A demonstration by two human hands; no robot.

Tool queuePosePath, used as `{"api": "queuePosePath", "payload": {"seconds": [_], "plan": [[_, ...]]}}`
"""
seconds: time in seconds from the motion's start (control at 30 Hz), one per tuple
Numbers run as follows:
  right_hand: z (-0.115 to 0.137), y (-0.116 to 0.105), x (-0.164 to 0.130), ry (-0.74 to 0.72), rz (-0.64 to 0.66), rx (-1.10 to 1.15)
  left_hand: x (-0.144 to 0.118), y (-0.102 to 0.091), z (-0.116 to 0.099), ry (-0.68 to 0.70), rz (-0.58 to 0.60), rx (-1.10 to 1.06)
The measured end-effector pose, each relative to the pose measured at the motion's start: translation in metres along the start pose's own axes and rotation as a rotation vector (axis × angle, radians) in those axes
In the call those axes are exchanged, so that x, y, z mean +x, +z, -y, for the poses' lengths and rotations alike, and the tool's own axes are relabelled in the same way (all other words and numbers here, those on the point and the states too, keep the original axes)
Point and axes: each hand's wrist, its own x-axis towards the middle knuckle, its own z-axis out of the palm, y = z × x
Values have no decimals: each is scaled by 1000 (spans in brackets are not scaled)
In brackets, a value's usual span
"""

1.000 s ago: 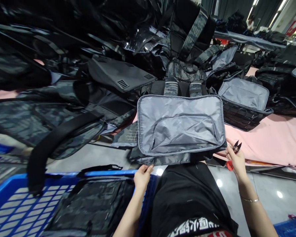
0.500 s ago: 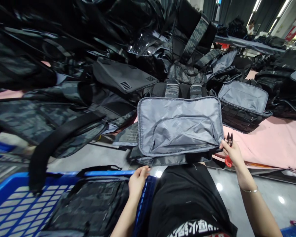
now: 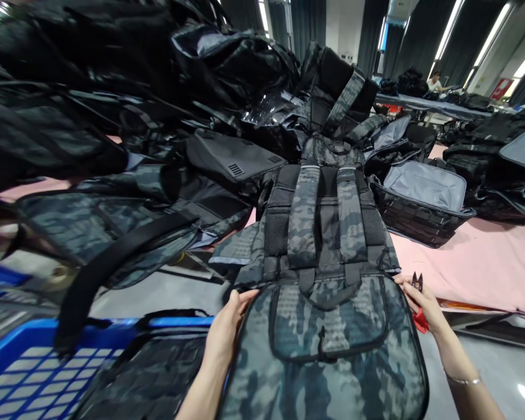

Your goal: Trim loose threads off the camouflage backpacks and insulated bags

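Observation:
A camouflage backpack (image 3: 328, 373) lies in front of me, its zip-edged flap folded down towards my body and its shoulder straps and mesh back panel facing up. My left hand (image 3: 227, 321) is closed on the flap's left edge, thumb on top. At the opposite edge, the fingers of my right hand (image 3: 422, 300) pinch the seam. Tucked in that same hand are red-handled thread snips (image 3: 420, 321), their dark blades pointing up and away from me. Parts of the fingers under the flap are hidden.
A blue plastic crate (image 3: 21, 344) at lower left holds another dark backpack (image 3: 153, 367). Loose bag panels and a black strap (image 3: 118, 245) lie left. An open grey-lined bag (image 3: 424, 204) sits on the pink cloth (image 3: 485, 256). Bags are heaped behind; a person (image 3: 435, 83) sits far off.
The flap has swung down towards me, so its camouflage outside replaces the grey lining in view. My left hand, empty before, has taken hold of its left edge. The right hand kept the snips.

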Motion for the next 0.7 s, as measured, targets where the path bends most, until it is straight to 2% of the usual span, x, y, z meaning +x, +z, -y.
{"api": "queuePosePath", "payload": {"seconds": [0.07,0.17,0.37,0.53,0.7], "plan": [[-2,6,5,-100,-101,-143,0,0,0,-39,23,11],[-8,15,13,-180,-210,-339,5,2,4,-15,5,71],[-29,15,19,-236,-238,-552,15,17,20,100,-131,230],[-34,15,14,-248,-315,-508,7,25,29,167,-156,231],[-37,17,18,-247,-357,-384,8,22,28,125,-157,118]]}}
